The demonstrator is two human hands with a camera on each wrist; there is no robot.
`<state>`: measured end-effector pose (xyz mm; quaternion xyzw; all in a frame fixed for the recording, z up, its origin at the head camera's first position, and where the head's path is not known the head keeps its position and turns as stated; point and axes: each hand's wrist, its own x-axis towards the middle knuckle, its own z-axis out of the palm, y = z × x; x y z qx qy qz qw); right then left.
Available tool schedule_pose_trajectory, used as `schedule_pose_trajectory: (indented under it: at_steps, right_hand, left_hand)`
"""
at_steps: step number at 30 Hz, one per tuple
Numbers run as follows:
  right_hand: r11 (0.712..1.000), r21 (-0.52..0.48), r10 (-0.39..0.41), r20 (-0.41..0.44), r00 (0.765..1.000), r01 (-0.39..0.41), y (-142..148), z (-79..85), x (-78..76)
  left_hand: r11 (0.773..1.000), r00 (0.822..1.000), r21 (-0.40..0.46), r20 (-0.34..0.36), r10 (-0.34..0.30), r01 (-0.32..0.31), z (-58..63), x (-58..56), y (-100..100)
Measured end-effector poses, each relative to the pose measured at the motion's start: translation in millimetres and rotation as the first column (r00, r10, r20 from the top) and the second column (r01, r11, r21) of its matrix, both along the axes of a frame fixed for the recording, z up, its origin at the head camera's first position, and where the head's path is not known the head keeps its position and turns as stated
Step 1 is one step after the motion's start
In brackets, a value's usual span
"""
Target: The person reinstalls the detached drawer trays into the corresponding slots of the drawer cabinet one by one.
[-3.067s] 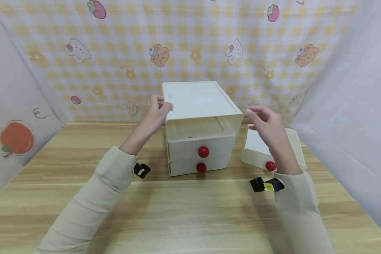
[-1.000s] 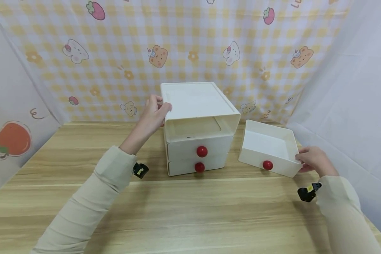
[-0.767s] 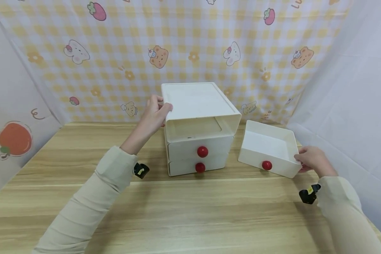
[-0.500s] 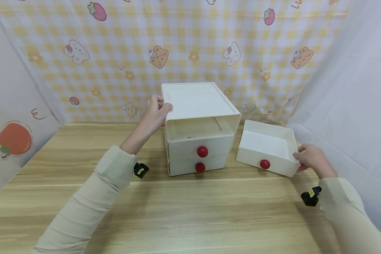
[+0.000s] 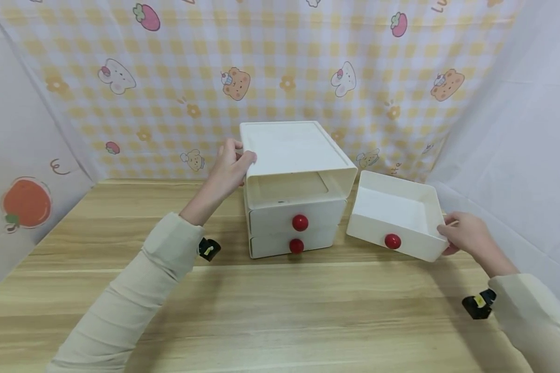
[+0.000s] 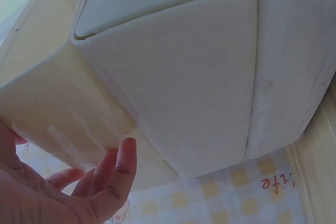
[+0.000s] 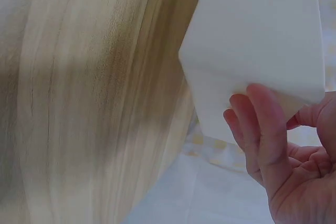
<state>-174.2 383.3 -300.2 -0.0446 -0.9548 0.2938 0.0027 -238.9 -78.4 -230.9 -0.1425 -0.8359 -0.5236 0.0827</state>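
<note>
A white mini drawer cabinet point(image 5: 289, 147) stands in the middle of the table, its top slot showing an open hollow and its two lower drawers closed, each with a red knob. My left hand point(image 5: 228, 168) holds its upper left edge, thumb over the top and fingers against the side wall, as the left wrist view also shows. To the right sits the pulled-out white drawer point(image 5: 387, 233), tilted a little, with a red knob point(image 5: 392, 241) in front. My right hand point(image 5: 468, 235) grips its right wall, thumb inside and fingers point(image 7: 265, 129) outside.
The wooden table point(image 5: 280, 316) spreads in front of the cabinet. A yellow checked cloth point(image 5: 284, 57) hangs behind, and white cloth walls point(image 5: 508, 134) close in both sides, the right one near the drawer.
My right hand has come down from beside the cabinet's upper right corner to the drawer's right wall. The drawer has shifted slightly in the last half second. My left hand has stayed on the cabinet.
</note>
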Motion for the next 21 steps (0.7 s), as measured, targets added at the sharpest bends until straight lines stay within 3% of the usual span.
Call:
schedule_pose_trajectory:
  at_steps: [10, 21]
  right_hand:
    - [1.000, 0.021, 0.015, -0.091, 0.996, -0.013, -3, 17.7, 33.2]
    - [0.994, 0.092, -0.042, -0.200, 0.979, 0.062, -9, 28.7, 71.9]
  left_hand:
    - [1.000, 1.000, -0.002, -0.013, -0.003, 0.003, 1.7, 1.0, 0]
    - [1.000, 1.000, -0.001, -0.014, -0.006, 0.006, 0.7, -0.4, -1]
